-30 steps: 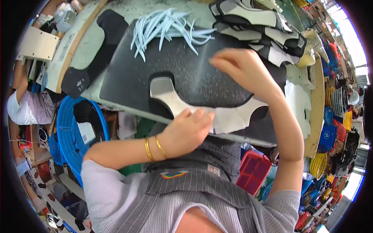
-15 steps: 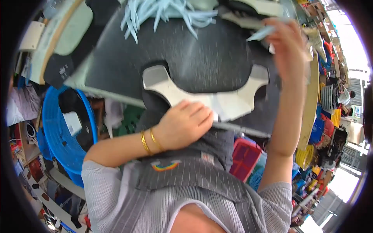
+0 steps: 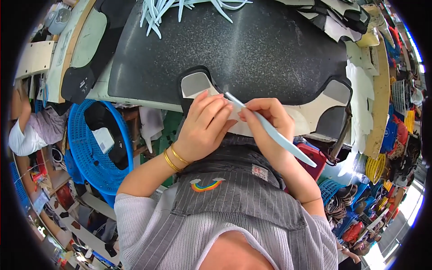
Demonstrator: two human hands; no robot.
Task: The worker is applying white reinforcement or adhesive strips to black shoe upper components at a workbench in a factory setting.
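My right hand (image 3: pixel 272 119) pinches a pale blue strip (image 3: pixel 281 138) between thumb and fingers. One end of it slants up to my left fingertips, and the other, pointed end hangs over my right forearm. My left hand (image 3: pixel 204 119), with two gold bangles on its wrist, has its fingers loosely bent and apart beside the strip's upper end; whether they touch it is hard to see. Beneath both hands lies a U-shaped white panel (image 3: pixel 303 114) with grey ends and a black edge, at the front of the black work surface (image 3: pixel 252 49). My hands hide its middle.
A heap of pale blue strips (image 3: pixel 180 6) lies at the far edge. Dark and white cut pieces (image 3: pixel 335 22) are piled at the far right. A blue plastic basket (image 3: pixel 130 157) stands left, below the table. A red tray (image 3: pixel 310 164) is under the right front edge.
My right hand has come from the far right to the middle, bringing a blue strip. My left hand has lifted from the panel, its fingers now pointing upward. My view has shifted.
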